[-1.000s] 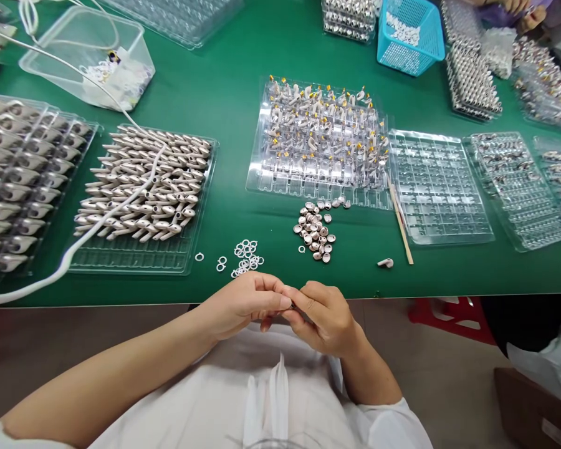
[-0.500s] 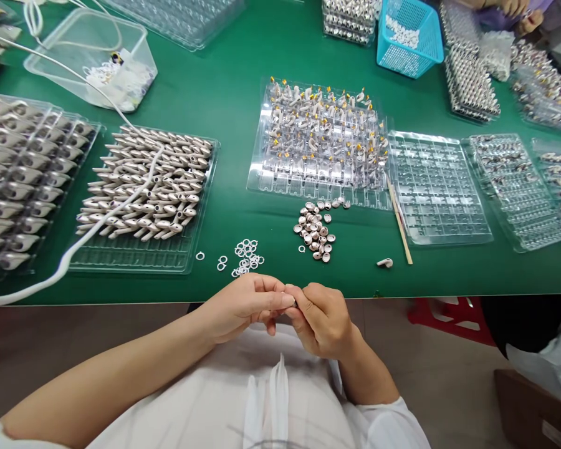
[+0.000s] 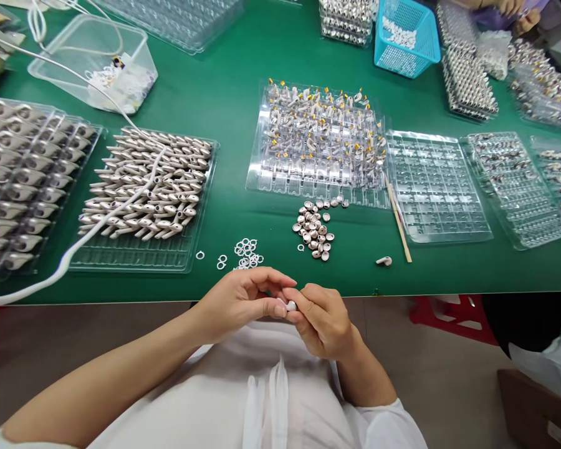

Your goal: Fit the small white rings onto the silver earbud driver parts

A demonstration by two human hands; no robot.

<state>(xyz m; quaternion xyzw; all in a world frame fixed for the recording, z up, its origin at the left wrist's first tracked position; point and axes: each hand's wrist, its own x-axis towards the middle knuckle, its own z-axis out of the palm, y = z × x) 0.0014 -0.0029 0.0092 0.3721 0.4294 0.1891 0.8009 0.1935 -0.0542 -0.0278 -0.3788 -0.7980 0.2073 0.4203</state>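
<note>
My left hand [image 3: 243,300] and my right hand [image 3: 321,318] meet at the near edge of the green table [image 3: 224,81], just above my lap. Both pinch one small white earbud part [image 3: 290,305] between their fingertips. Just beyond the hands lie a scatter of small white rings [image 3: 245,252] and a pile of round metal caps [image 3: 315,229]. A single white earbud shell [image 3: 384,261] lies to the right, beside a thin wooden stick [image 3: 399,219].
A clear tray of earbud stems [image 3: 144,187] is at left, with a white cable [image 3: 75,246] across it. A tray of parts with yellow tips [image 3: 320,134] is ahead, an empty clear tray [image 3: 437,187] to its right. A blue basket [image 3: 406,34] and another person's hands [image 3: 518,15] are far right.
My hands have shifted slightly; the fingers have parted a little, so the small white part between them now shows.
</note>
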